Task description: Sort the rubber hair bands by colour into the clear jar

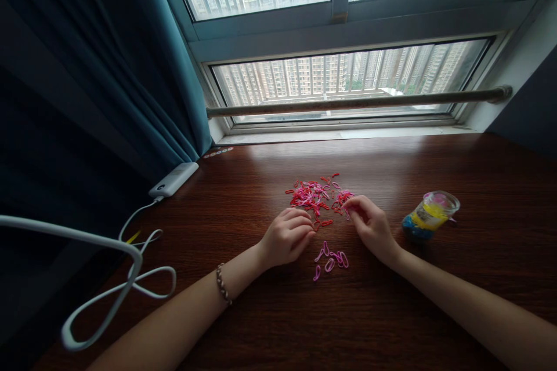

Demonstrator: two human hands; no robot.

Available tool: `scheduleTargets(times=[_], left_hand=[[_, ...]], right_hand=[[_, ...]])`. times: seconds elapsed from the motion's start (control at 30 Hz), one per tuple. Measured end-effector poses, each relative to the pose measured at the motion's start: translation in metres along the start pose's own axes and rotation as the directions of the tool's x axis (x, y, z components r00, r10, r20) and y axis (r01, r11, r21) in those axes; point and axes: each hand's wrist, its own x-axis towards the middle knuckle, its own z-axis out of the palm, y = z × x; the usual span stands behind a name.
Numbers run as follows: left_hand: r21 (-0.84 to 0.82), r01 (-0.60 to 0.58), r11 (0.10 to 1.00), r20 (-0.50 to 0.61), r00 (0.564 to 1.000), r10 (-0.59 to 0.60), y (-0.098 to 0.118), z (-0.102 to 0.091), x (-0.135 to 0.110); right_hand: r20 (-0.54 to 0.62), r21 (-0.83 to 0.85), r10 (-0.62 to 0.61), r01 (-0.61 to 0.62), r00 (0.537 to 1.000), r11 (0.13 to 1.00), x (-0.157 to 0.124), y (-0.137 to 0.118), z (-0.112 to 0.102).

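A heap of small red and pink rubber bands (pixel 308 194) lies on the table. A smaller cluster of mixed bands (pixel 342 198) sits just to its right. My right hand (pixel 372 225) pinches at the edge of this cluster, thumb and forefinger closed on a rubber band that is mostly hidden. Below the heap rests my left hand (pixel 289 236), its fingers curled and its fingertips beside a few loose red bands (pixel 322 224); what they hold, if anything, is hidden. Several pinkish-purple bands (pixel 333 259) are spread between my hands, nearer to me.
Right of my right hand, a clear jar (pixel 429 217) with yellow, blue and pink contents leans at a tilt. A white power bank (pixel 174 179) with a looped white cable (pixel 134 278) is at the left, by the blue curtain (pixel 174 98). Behind the table (pixel 261 156) is a window.
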Motion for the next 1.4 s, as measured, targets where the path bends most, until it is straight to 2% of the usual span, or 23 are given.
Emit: scheduleTargets(times=[0.07,0.1,0.17,0.23,0.27,0.3,0.33,0.4,0.53,0.6,0.67,0.73,0.83,0.97,1.03,1.1,1.2,1.3,1.4], left_hand=[[0.093,0.143,0.985,-0.084,0.987,-0.135,-0.008,0.001,0.0],[0.134,0.21,0.968,-0.103,0.975,-0.198,-0.012,0.002,0.0],[0.187,0.307,0.933,-0.08,0.952,-0.297,-0.019,0.005,0.0],[0.202,0.347,0.916,-0.005,0.935,-0.353,-0.024,0.007,0.0],[0.2,0.355,0.913,0.032,0.929,-0.368,-0.025,0.008,0.0],[0.196,0.357,0.913,0.065,0.924,-0.376,-0.026,0.009,0.0],[0.192,0.36,0.913,0.09,0.92,-0.381,-0.026,0.009,0.0],[0.192,0.366,0.911,0.115,0.913,-0.391,-0.025,0.009,-0.001],[0.203,0.362,0.91,0.133,0.91,-0.392,-0.023,0.009,-0.001],[0.203,0.35,0.915,0.15,0.912,-0.382,-0.023,0.009,0.0],[0.205,0.344,0.916,0.159,0.912,-0.378,-0.022,0.009,0.0],[0.208,0.346,0.915,0.15,0.913,-0.379,-0.023,0.01,0.0],[0.195,0.338,0.921,0.117,0.924,-0.364,-0.024,0.01,0.0],[0.107,0.313,0.944,0.003,0.949,-0.315,-0.027,0.01,-0.001],[0.042,0.325,0.945,-0.072,0.944,-0.321,-0.028,0.009,-0.001],[-0.005,0.37,0.929,-0.13,0.921,-0.367,-0.028,0.008,-0.002],[-0.021,0.434,0.901,-0.17,0.886,-0.431,-0.027,0.007,-0.001],[-0.033,0.451,0.892,-0.189,0.874,-0.448,-0.026,0.007,-0.001],[-0.083,0.41,0.908,-0.181,0.89,-0.418,-0.025,0.006,-0.002]], right_hand=[[0.098,0.048,-0.144,0.139,0.985,0.989,-0.005,-0.01,-0.002],[0.173,0.069,-0.22,0.211,0.96,0.975,-0.008,-0.014,-0.003],[0.352,0.101,-0.367,0.355,0.861,0.93,-0.014,-0.02,-0.003],[0.506,0.12,-0.474,0.485,0.721,0.866,-0.019,-0.023,-0.002],[0.551,0.123,-0.504,0.532,0.665,0.838,-0.02,-0.024,-0.002],[0.574,0.121,-0.52,0.562,0.633,0.818,-0.021,-0.024,-0.002],[0.573,0.116,-0.526,0.573,0.628,0.811,-0.02,-0.023,-0.002],[0.528,0.104,-0.514,0.55,0.676,0.829,-0.019,-0.022,-0.002],[0.343,0.004,-0.395,0.419,0.852,0.908,-0.015,-0.018,-0.003],[0.216,-0.178,-0.26,0.3,0.941,0.937,-0.014,-0.015,-0.001],[0.115,-0.423,-0.124,0.162,0.986,0.891,-0.013,-0.013,0.002],[0.091,-0.627,-0.042,0.09,0.995,0.774,-0.013,-0.012,0.004],[0.132,-0.774,-0.001,0.104,0.991,0.625,-0.011,-0.011,0.005],[0.169,-0.809,-0.002,0.14,0.986,0.571,-0.011,-0.006,0.004],[0.193,-0.8,-0.02,0.169,0.981,0.576,-0.011,-0.001,0.003],[0.197,-0.789,-0.041,0.183,0.98,0.586,-0.011,0.003,0.003],[0.159,-0.765,-0.064,0.164,0.985,0.623,-0.011,0.008,0.004],[0.114,-0.67,-0.075,0.132,0.991,0.731,-0.009,0.01,0.005],[0.071,-0.442,-0.096,0.118,0.993,0.889,-0.008,0.009,0.006]])
